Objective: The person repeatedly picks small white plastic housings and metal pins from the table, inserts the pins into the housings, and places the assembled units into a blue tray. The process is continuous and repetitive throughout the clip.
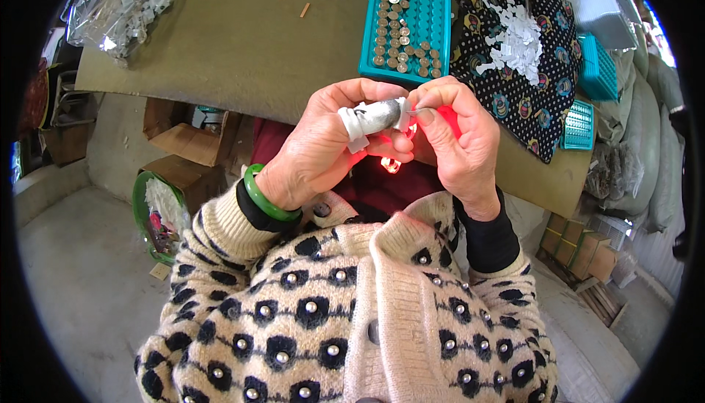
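My left hand [312,135], with a green bangle at its wrist, is raised over the table's near edge with its fingers curled. A white and grey wrapping [378,116] covers what looks like its thumb, with white bands at both ends. What that hand holds at the fingertips is too small to name. My right hand [459,127] faces it, thumb and forefinger pinched on something thin and pale [421,111] beside the wrapped tip. Below the fingers a red light [391,163] glows and tints both hands.
On the table [250,50] a teal tray [405,72] holds many round metallic pieces. White small parts [514,39] are heaped on a dark patterned cloth [547,102]. At the far left lies a clear bag [121,6] of whitish parts. More teal trays [598,69] stand at right.
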`<state>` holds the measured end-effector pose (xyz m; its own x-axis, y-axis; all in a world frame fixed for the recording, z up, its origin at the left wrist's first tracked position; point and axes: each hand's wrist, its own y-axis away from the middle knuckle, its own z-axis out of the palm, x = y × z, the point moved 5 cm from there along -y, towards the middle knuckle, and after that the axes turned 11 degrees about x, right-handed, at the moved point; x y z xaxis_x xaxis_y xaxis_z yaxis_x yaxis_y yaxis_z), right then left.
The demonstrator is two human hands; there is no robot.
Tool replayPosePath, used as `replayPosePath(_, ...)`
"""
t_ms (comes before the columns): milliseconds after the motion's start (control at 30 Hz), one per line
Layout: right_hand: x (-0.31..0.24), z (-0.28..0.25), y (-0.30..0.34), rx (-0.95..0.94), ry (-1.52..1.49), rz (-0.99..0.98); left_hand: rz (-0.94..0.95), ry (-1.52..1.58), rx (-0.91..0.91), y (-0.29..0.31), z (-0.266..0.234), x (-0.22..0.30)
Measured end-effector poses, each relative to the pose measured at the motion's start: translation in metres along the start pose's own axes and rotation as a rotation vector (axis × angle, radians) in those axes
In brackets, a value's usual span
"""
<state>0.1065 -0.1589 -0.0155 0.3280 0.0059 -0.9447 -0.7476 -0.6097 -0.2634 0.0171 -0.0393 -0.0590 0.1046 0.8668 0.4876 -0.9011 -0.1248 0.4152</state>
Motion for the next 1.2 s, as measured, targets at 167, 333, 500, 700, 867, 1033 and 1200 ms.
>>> replayPosePath(167, -0.004, 0.007, 0.002, 0.090, 0.127, -0.156, 0.022, -0.018, 0.021, 0.002, 0.002, -0.001)
replayPosePath(333, 0.001, 0.005, 0.000, 0.074, -0.147, 0.053, -0.008, 0.007, 0.031, 0.003, 0.002, 0.002)
replayPosePath(500, -0.015, 0.010, -0.001, 0.033, 0.242, -0.312, 0.053, -0.005, 0.007, 0.003, -0.002, -0.002)
replayPosePath(700, -0.034, 0.020, -0.010, -0.047, 0.313, -0.278, 0.071, -0.090, 0.049, 0.011, 0.002, 0.012)
replayPosePath(867, -0.040, 0.027, -0.015, -0.035, 0.165, -0.166, 0.568, -0.400, 0.107, 0.025, 0.005, 0.093)
replayPosePath(1033, -0.024, 0.021, -0.015, 0.022, -0.008, 0.038, 1.629, -1.137, 0.329, 0.034, 0.008, 0.228)
replayPosePath(1200, -0.021, 0.013, -0.012, 0.012, 0.174, -0.013, 1.905, -1.722, 0.529, 0.022, -0.045, 0.364)
